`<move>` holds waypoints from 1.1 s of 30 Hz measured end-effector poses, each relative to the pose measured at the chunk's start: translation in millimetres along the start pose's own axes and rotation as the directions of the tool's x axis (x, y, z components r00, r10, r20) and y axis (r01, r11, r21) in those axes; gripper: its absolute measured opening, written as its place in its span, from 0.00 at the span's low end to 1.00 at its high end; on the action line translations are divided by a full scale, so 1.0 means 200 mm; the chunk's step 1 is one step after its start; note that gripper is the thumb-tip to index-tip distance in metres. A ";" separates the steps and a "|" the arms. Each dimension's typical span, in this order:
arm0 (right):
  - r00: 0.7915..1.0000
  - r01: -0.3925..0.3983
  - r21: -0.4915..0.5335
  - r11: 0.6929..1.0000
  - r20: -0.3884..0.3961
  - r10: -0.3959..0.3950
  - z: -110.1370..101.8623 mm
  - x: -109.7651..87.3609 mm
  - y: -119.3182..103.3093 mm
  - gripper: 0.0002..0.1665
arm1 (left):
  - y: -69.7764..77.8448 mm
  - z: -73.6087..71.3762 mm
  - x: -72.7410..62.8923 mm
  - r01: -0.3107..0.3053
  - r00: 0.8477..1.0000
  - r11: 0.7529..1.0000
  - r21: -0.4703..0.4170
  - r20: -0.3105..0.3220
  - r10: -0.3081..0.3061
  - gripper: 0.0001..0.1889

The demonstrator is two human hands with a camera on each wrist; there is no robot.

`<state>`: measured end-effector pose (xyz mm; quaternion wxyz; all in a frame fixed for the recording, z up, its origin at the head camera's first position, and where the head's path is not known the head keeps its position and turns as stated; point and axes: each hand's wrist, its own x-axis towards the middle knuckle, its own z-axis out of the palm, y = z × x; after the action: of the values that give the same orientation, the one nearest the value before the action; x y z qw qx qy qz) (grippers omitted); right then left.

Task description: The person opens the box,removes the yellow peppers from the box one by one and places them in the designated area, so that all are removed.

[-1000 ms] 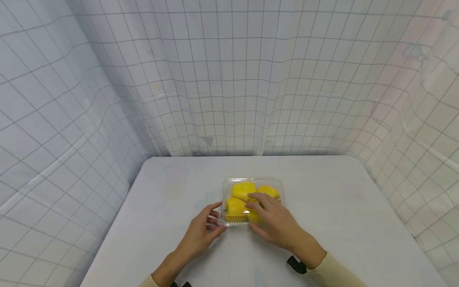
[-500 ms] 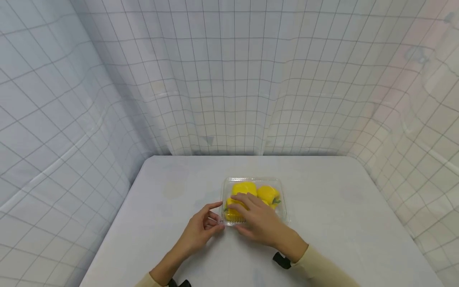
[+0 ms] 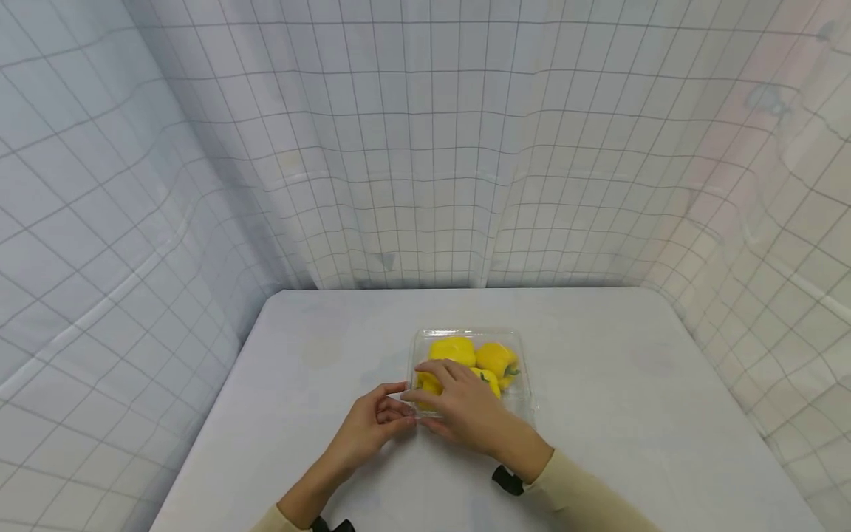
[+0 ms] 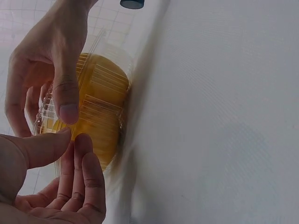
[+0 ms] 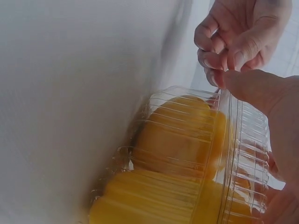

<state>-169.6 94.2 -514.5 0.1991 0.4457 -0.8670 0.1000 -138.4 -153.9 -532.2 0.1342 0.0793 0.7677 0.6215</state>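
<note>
My right hand (image 3: 465,412) now lies farther left along the near edge of the clear plastic clamshell (image 3: 465,332), right beside my left hand (image 3: 369,423); it hides more of the near-left yellow bell pepper (image 3: 428,383) and bares more of the near-right pepper (image 3: 491,381).

The right hand (image 3: 468,410) curves over a clear box (image 3: 518,399) of yellow peppers (image 3: 495,360), the left hand (image 3: 366,428) at its corner
</note>
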 end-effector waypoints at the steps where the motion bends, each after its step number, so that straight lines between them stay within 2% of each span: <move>1: 1.000 0.004 -0.007 1.000 -0.004 -0.004 0.00 0.00 0.00 0.26 | 0.00 0.00 0.00 0.006 1.000 1.000 -0.012 0.006 -0.006 0.37; 7: 0.998 0.035 -0.005 0.999 -0.061 -0.035 0.02 0.00 -0.01 0.12 | 0.00 -0.01 0.00 0.066 0.997 0.995 -0.075 0.037 -0.063 0.36; 10: 0.995 0.043 -0.007 0.999 -0.092 -0.043 0.03 0.00 -0.02 0.09 | -0.01 -0.02 0.00 0.099 0.994 0.990 -0.102 0.044 -0.095 0.35; 20: 0.992 0.005 -0.024 1.000 -0.128 -0.008 0.06 0.00 -0.05 0.10 | -0.02 -0.03 0.01 0.152 0.987 0.973 -0.174 0.086 -0.139 0.32; 33: 0.987 0.018 -0.084 0.996 -0.160 -0.032 0.08 0.01 -0.06 0.11 | -0.02 -0.02 0.02 0.175 0.985 0.964 -0.202 0.045 -0.169 0.28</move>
<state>-165.3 79.9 -528.8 0.2878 0.4385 -0.8458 0.0972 -143.9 -157.9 -535.6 0.2057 0.0066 0.7016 0.6822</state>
